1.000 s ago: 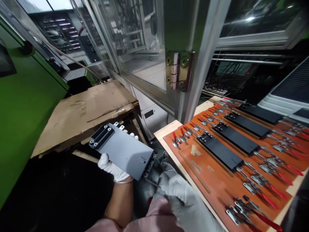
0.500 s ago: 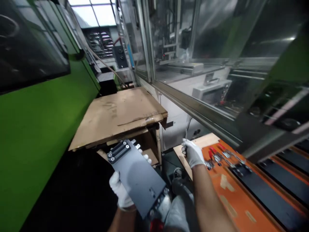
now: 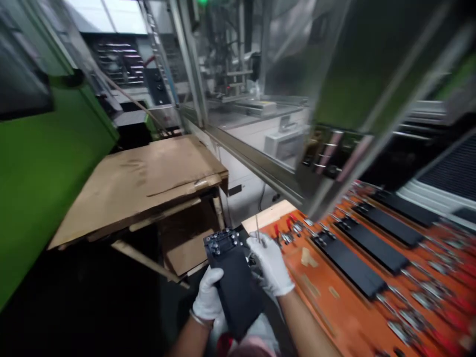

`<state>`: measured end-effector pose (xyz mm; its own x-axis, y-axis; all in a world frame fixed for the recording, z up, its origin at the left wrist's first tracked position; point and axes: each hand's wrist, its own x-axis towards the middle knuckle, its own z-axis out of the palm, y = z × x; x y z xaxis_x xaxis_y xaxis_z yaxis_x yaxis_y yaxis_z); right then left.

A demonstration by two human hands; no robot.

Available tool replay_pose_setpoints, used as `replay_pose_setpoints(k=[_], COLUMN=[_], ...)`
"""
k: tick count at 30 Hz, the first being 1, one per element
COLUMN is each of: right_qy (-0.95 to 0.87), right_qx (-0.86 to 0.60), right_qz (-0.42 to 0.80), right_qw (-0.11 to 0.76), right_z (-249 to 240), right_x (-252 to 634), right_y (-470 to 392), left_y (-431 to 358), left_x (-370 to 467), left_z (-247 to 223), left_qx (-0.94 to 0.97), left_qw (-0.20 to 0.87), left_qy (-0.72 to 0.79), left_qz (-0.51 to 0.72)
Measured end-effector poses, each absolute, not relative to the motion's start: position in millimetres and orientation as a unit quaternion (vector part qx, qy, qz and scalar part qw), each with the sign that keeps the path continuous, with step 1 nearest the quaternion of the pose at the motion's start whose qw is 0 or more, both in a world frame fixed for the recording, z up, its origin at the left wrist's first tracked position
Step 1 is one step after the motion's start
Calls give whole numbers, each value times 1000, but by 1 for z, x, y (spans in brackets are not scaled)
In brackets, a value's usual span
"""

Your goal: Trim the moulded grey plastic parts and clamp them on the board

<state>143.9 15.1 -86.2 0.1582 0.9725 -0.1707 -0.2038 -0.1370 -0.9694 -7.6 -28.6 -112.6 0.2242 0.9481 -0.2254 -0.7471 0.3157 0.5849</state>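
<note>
My left hand (image 3: 209,296), in a white glove, is closed around the left edge of a dark rectangular panel (image 3: 238,292). Black blocks with shiny screw heads (image 3: 223,242) line the panel's upper end, which tilts away from me. Just right of that end is my right hand (image 3: 270,263), also gloved, with its fingers closed on a thin rod-like tool (image 3: 257,224) that points up. Its exact kind is too blurred to make out. Whether the right fingers touch the panel I cannot tell.
On the right, an orange board (image 3: 327,310) bears several dark panels (image 3: 347,263) and red-handled toggle clamps (image 3: 420,320). A cardboard-covered table (image 3: 159,163) stands ahead on the left, beside a green machine (image 3: 44,163). Behind the board rises a glazed machine enclosure (image 3: 253,168).
My right hand has come left from over the orange board to beside the panel's upper end. The panel has turned more upright and looks darker. My view has swung right.
</note>
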Motion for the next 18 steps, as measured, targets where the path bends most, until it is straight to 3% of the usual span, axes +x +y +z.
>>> replay_pose_setpoints(k=[7,12,18], right_qy=[-284,-293,-347], right_qx=[-480,-490,-547], right_qz=[557,559,481], right_qw=[615,602,591], right_z=[-79,-95,-86], right_x=[188,229,245], right_y=[-30,-38,-44], left_y=[-40,-46,-51], left_x=[65,77,95], left_z=[-117,-113,-104], left_qx=[246,274,310], left_qw=[788,829,808], left_qy=[295,275,297], left_qz=[481,404,404])
